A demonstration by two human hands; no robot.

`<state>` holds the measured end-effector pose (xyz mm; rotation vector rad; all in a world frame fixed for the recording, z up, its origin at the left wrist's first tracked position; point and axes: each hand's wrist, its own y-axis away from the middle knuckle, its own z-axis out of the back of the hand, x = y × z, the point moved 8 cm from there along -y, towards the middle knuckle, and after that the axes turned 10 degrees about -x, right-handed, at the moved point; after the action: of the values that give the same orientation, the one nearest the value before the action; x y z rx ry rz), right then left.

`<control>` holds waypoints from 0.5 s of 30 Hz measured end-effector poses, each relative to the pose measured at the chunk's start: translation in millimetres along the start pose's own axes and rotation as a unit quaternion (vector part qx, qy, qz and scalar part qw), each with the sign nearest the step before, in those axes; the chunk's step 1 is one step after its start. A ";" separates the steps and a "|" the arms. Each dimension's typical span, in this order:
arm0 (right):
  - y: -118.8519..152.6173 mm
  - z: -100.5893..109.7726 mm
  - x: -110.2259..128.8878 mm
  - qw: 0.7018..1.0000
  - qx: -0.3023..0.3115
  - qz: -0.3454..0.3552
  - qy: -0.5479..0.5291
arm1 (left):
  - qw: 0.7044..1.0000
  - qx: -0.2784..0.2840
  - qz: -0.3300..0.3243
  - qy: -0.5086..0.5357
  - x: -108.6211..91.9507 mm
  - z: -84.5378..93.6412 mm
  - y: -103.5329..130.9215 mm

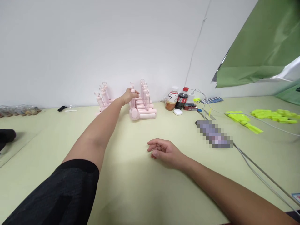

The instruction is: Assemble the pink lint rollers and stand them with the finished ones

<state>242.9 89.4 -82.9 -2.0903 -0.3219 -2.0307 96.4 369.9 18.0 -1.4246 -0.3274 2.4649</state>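
Note:
My left hand [128, 96] reaches to the back of the table, its fingers around the top of a pink cylinder [133, 101] in the right-hand group. More pink cylinders [147, 111] lie stacked there, and several with looped tops stand upright on or behind them. A second group of pink looped cylinders [104, 93] stands to the left, partly hidden by my left forearm. My right hand [165, 151] rests low over the middle of the table, fingers loosely curled and apart, with nothing in it.
Right of the cylinders stand a white-capped bottle [172, 99] and a cola bottle [182, 98], beside a white case [177, 112]. Cables, a blurred phone-like object [213, 134] and yellow-green strips [243, 121] lie farther right. Small bagged items [20, 110] sit at the far left.

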 end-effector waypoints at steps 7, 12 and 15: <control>0.9 -1.2 -3.7 1.000 0.008 -0.003 -0.012 | 0.999 -0.050 0.022 -0.002 0.9 18.3 7.8; 0.2 -2.5 -2.6 1.000 0.010 0.003 0.009 | 0.995 -0.103 -0.006 -0.016 -32.8 40.2 38.1; 3.8 -10.0 2.9 0.998 0.042 0.032 0.040 | 0.985 -0.163 0.008 -0.052 -58.5 51.8 67.4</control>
<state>234.6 82.7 -79.7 -1.9398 -0.3165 -2.0204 71.0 283.6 68.5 -1.4216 -0.7749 2.5932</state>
